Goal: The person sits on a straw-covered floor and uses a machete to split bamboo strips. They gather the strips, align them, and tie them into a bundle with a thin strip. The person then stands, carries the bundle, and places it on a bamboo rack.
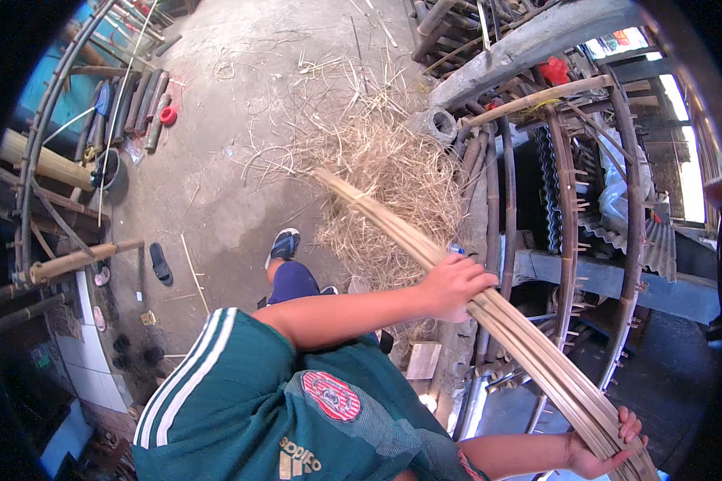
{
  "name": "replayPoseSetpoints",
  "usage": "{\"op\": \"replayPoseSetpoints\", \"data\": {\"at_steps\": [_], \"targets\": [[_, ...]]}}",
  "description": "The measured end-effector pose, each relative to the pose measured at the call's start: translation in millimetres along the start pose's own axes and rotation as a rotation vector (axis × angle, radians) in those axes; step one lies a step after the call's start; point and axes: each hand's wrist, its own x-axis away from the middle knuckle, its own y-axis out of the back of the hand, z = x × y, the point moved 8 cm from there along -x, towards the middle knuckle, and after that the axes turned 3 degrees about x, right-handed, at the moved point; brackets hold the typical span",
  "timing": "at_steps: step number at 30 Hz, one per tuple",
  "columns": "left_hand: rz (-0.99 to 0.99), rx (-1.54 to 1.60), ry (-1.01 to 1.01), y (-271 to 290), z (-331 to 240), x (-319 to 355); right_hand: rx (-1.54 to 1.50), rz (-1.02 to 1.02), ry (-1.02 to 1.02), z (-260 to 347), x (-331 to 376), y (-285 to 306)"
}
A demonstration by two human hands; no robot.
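A long bundle of thin, pale bamboo strips (529,338) runs slantwise from the centre of the view to the lower right. My left hand (455,287) is wrapped round its middle, with the back of the hand up. Close to the bundle's near right end, my right hand (607,449) grips it from below, fingers curled over the strips. The bundle's far end hangs above a heap of straw-like bamboo shavings (393,192) on the floor.
Ladder-like bamboo racks with pegs (565,240) stand close on the right, beside a concrete post (529,44). Dark bamboo poles (140,100) and a red ring (168,116) are at the far left. A sandal (161,264) lies on the concrete floor (241,104).
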Motion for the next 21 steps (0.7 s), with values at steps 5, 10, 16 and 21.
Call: {"op": "replayPoseSetpoints", "data": {"at_steps": [5, 10, 16, 21], "targets": [[0.093, -0.223, 0.14, 105.2, 91.5, 53.3, 0.216, 0.104, -0.125, -88.5, 69.3, -77.9], [0.089, -0.379, 0.375, 205.4, 217.4, 120.6, -0.183, 0.187, -0.552, -207.3, 180.5, -204.1], [-0.033, -0.212, 0.242, 162.9, 260.7, 82.7, -0.031, 0.22, -0.336, -192.1, 146.6, -238.1], [0.059, 0.11, 0.085, 57.9, 231.4, -1.7, 0.279, 0.195, -0.086, -130.8, 105.2, -228.7]]}}
